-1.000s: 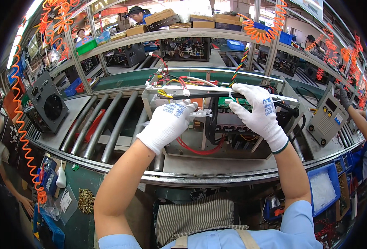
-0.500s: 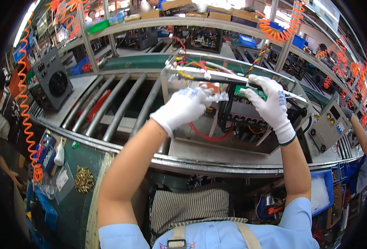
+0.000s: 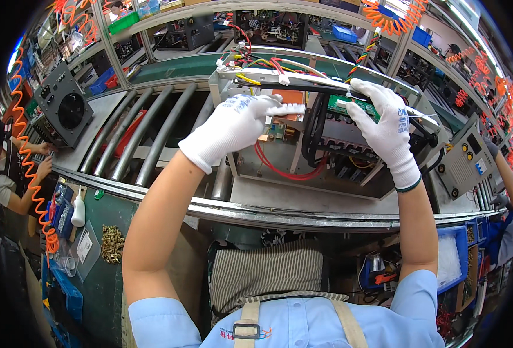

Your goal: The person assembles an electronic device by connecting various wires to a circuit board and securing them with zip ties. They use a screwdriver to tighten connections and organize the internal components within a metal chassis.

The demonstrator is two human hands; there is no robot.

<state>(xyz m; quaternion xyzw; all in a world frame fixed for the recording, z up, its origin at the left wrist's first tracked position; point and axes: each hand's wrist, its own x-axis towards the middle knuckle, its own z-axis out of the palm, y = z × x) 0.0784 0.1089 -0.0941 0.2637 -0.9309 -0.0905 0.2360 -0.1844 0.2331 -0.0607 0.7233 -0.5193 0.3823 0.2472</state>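
Note:
My left hand (image 3: 239,124), in a white knit glove, is closed on a white knobbly plastic strip (image 3: 288,109), its free end pointing right over the open machine chassis (image 3: 268,177). At the chassis's upper rail, my gloved right hand (image 3: 381,119) has thumb and forefinger apart around a black cable (image 3: 326,90) tied with a white cable tie (image 3: 349,94). The thumb is near a green circuit board (image 3: 361,108); whether it touches is unclear. Below my left hand, red wires (image 3: 288,173) loop inside the chassis. Yellow, red and white wires lie along its far side.
Metal rollers (image 3: 166,127) run left toward a dark fan panel (image 3: 66,107), where another person's hands (image 3: 44,156) are at work. A grey control panel (image 3: 468,159) stands at right. Brass fittings (image 3: 112,245) and a white bottle (image 3: 79,210) are on the near-left bench. Orange coiled hoses (image 3: 393,20) hang overhead.
My left hand has moved left and slightly up with the white strip, uncovering more of the chassis interior. The right hand stays at the rail. At far left, the other person's hands have come up to the panel.

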